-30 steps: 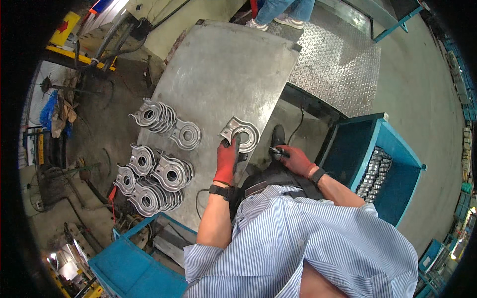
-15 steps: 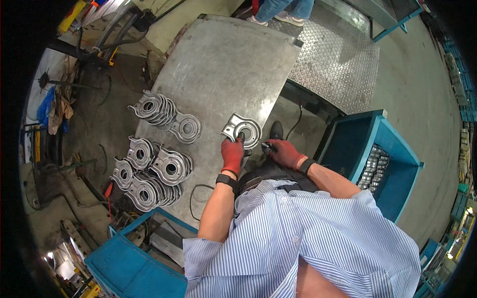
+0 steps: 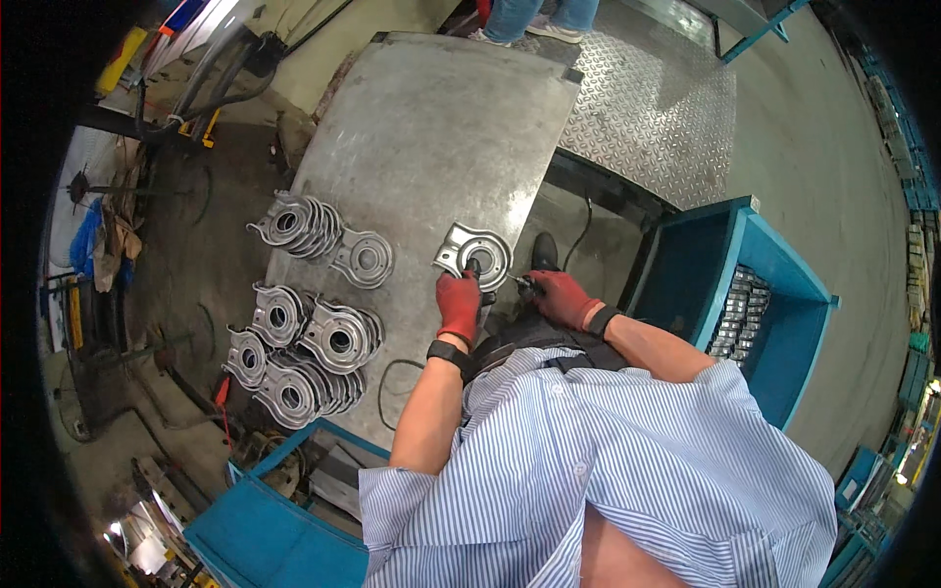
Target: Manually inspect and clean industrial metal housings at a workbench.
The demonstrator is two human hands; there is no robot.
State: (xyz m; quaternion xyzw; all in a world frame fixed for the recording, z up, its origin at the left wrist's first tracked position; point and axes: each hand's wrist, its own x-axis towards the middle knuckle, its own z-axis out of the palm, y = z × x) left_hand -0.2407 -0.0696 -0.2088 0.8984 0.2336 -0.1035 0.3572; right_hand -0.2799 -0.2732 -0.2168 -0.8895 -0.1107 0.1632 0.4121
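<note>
A silver stamped metal bracket point(image 3: 486, 252), with a round ring and a flat tab, sits at the table's right edge. My left hand point(image 3: 459, 307), in a red and black glove, is closed on its near side, a dark fingertip reaching into the ring. Just right of the bracket, my right hand point(image 3: 562, 300), gloved alike, grips a small dark hand tool point(image 3: 530, 287). Its thin tip points at the ring's rim; whether they touch I cannot tell. Fingers partly hide the tool's kind.
Several stacks of like brackets point(image 3: 340, 338) stand on the left of the metal table point(image 3: 431, 118). At right is a blue bin point(image 3: 784, 257) holding metal parts point(image 3: 740, 314). A blue cart point(image 3: 270, 524) is at lower left. Another person's legs point(image 3: 542, 18) show beyond the table.
The right hand has shifted slightly, and the tool's thin tip now shows by the bracket's rim. My left hand keeps its hold. The whole view has tilted a little.
</note>
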